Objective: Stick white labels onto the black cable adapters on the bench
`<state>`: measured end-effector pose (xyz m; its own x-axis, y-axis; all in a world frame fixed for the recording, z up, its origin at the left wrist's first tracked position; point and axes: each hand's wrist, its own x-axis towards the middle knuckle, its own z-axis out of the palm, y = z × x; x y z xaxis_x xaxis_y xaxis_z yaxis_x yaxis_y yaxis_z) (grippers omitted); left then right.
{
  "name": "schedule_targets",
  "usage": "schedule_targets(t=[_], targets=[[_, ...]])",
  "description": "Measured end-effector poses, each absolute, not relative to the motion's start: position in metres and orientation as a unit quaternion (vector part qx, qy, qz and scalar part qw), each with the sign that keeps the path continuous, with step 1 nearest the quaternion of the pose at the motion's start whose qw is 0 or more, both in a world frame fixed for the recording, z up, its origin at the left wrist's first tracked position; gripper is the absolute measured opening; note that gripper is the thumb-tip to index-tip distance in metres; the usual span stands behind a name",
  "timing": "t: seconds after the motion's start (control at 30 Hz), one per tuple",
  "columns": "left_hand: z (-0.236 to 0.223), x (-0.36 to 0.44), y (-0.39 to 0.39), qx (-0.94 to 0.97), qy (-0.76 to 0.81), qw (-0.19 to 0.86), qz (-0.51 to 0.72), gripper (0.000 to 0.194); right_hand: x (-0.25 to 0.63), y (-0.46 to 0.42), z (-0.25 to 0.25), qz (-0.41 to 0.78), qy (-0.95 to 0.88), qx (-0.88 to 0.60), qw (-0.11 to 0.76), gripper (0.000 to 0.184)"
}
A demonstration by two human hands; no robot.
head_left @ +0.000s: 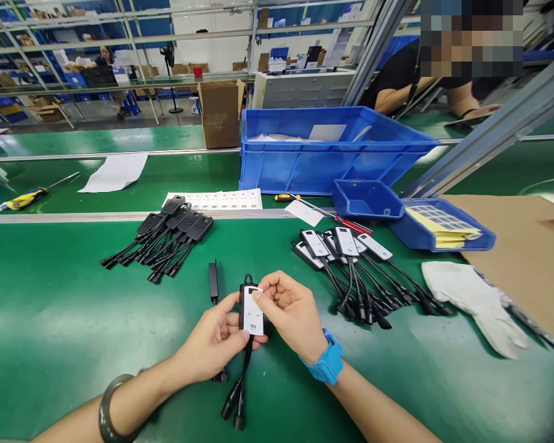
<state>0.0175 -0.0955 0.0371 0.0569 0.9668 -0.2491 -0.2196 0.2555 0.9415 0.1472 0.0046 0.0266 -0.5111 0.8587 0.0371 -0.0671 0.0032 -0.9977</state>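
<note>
Low over the bench, my left hand [215, 341] grips a small black controller box [242, 317] by its sides, with two plug-ended cables hanging from it. A white label marked TS3 [253, 317] covers its front. My right hand [293, 314] is closed at the label's upper end, thumb on its face near the dark window. Behind my left hand lies another black box [213, 283], seen edge-on. To the left is a pile of black boxes [180, 221] showing no white labels. On the right, several white-labelled boxes [346, 242] lie heaped with their cables toward me.
A large blue bin [305, 172] stands behind, with small blue trays [367, 200] beside it. Screwdrivers [28, 198], a label sheet [221, 200] and a white glove [475, 301] lie about the green bench. A metal post [480, 129] slants at right; a co-worker sits beyond.
</note>
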Motion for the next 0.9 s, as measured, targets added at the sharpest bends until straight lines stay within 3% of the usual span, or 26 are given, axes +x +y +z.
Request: schedule_targets(t=[0.3, 0.43, 0.57, 0.77, 0.9], targets=[[0.041, 0.020, -0.094, 0.371, 0.506, 0.610, 0.484, 0.044, 0.146, 0.004, 0.027, 0.616, -0.595, -0.352, 0.377, 0.019], [0.044, 0.018, -0.092, 0.348, 0.493, 0.619, 0.502, 0.045, 0.148, 0.011, 0.025, 0.589, -0.613, -0.365, 0.380, 0.045], [0.045, 0.012, -0.091, 0.314, 0.472, 0.641, 0.518, 0.039, 0.146, 0.012, 0.020, 0.614, -0.655, -0.312, 0.311, 0.040], [0.042, 0.010, -0.088, 0.284, 0.460, 0.617, 0.572, 0.036, 0.141, 0.001, 0.021, 0.606, -0.723, -0.231, 0.238, 0.086], [0.037, 0.011, -0.089, 0.328, 0.499, 0.586, 0.548, 0.040, 0.140, -0.002, 0.014, 0.594, -0.729, -0.222, 0.256, 0.060]])
